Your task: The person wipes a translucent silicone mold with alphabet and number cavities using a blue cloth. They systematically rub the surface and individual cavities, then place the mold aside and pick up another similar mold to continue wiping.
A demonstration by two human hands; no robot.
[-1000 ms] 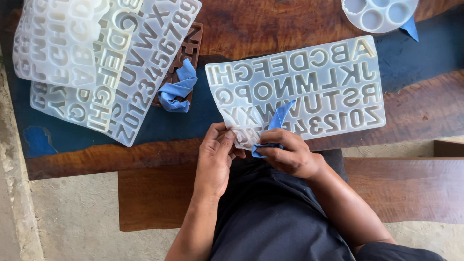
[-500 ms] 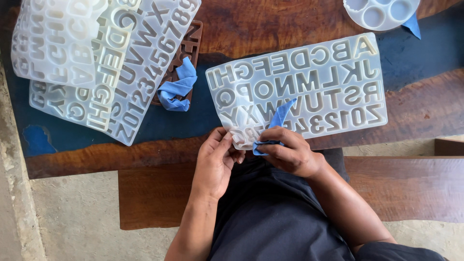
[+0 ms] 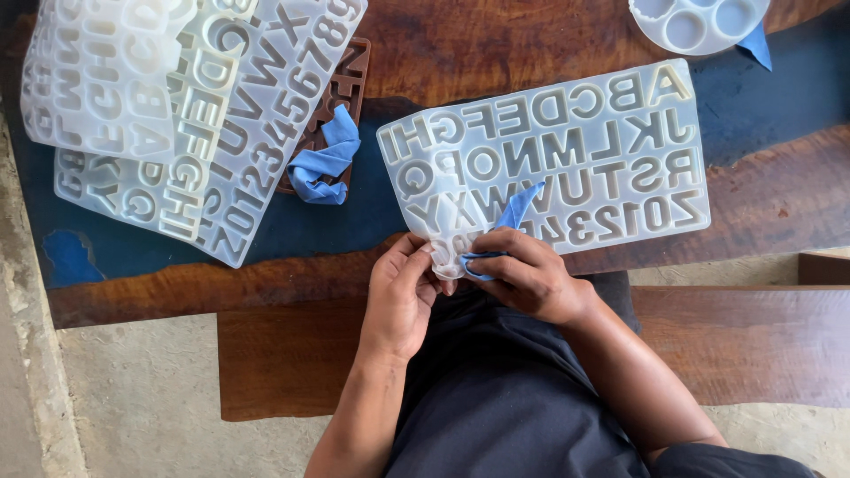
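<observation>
A translucent white silicone mould (image 3: 567,150) with letter and number cavities lies on the wooden table (image 3: 496,44), its near left corner bent up over the table edge. My left hand (image 3: 403,292) pinches that corner from below. My right hand (image 3: 522,274) presses a blue cloth (image 3: 513,212) into a cavity at the same corner, with the cloth's tip sticking up over the mould.
A stack of similar white moulds (image 3: 168,106) sits at the far left over a brown mould (image 3: 341,97). A second blue cloth (image 3: 323,159) lies crumpled beside it. A round white palette (image 3: 699,22) is at the top right. A wooden bench (image 3: 753,345) runs under me.
The mould's near corner has been pulled slightly further toward me and my hands have shifted a little on it. Everything else on the table is unmoved.
</observation>
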